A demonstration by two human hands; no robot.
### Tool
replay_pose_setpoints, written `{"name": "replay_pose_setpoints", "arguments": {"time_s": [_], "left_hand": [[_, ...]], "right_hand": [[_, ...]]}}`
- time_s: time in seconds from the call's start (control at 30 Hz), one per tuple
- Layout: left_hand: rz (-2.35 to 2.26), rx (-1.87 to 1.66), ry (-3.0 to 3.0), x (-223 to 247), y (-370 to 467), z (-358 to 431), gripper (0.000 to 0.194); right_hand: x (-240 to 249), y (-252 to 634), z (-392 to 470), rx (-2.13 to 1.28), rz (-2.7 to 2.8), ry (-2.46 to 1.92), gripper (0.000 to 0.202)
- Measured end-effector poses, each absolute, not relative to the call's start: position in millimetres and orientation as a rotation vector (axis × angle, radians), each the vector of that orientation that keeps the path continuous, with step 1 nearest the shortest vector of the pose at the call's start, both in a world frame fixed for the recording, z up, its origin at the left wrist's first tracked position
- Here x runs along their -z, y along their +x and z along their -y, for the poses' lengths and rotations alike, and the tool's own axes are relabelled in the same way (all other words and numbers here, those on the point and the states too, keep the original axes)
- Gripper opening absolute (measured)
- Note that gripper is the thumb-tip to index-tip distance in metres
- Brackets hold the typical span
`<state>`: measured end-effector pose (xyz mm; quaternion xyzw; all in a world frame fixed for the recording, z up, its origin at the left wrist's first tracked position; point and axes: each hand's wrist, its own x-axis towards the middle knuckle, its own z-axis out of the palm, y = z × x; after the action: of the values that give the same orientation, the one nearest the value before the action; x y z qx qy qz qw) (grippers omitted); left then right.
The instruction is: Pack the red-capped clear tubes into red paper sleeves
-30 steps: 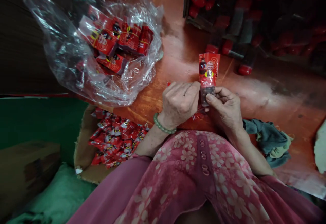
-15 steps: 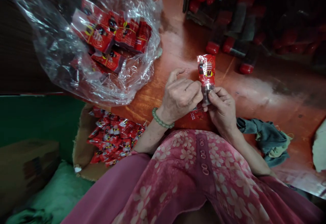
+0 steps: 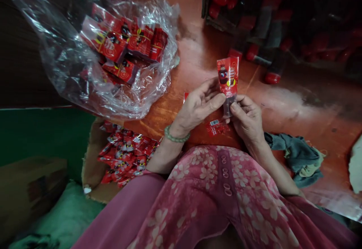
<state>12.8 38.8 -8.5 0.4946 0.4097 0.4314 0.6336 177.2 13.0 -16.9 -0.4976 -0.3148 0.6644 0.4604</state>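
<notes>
A red printed plastic packet (image 3: 227, 76) with a cartoon figure stands upright between my hands, its see-through lower part looking dark. My right hand (image 3: 246, 119) pinches that lower end between thumb and fingers. At the packet's left side is my left hand (image 3: 198, 107), wearing a bead bracelet; its thumb lies against the front and the other fingers reach behind, partly hidden. Just below them, a flat red packet with a barcode (image 3: 217, 127) lies on the table. The edge of another small red piece (image 3: 185, 97) shows beyond my left hand.
A clear plastic bag (image 3: 152, 94) with banded bundles of red packets (image 3: 113, 47) lies at upper left. Below it stands a cardboard box (image 3: 92, 158) of filled red packets (image 3: 127, 154). Red-capped containers (image 3: 273, 77) are at upper right. A grey-green cloth (image 3: 299, 154) lies right.
My left hand has opened from a curled fist beside the packet to a thumb-and-finger hold on its side. The packet has turned slightly, showing more of its front. The barcode piece shows more.
</notes>
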Motion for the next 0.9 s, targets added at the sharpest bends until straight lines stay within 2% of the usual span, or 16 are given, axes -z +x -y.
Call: {"name": "replay_pose_setpoints", "arguments": {"time_s": [0.17,0.3,0.5,0.77,0.9], "left_hand": [[-0.819,-0.844,0.767,12,25,-35,0.052],[-0.855,-0.910,0.652,15,34,-30,0.048],[-0.914,-0.942,0.584,18,38,-22,0.040],[-0.902,-1.025,0.652,14,36,-26,0.049],[-0.961,-1.044,0.653,20,39,-24,0.048]], "right_hand": [[15,176,-12,-1.658,0.806,-1.209,0.035],[14,176,-13,-1.601,0.859,-1.302,0.037],[19,176,-12,-1.701,0.683,-1.219,0.036],[20,177,-14,-1.610,0.821,-1.313,0.035],[11,175,-16,-1.484,0.958,-1.365,0.034]]}}
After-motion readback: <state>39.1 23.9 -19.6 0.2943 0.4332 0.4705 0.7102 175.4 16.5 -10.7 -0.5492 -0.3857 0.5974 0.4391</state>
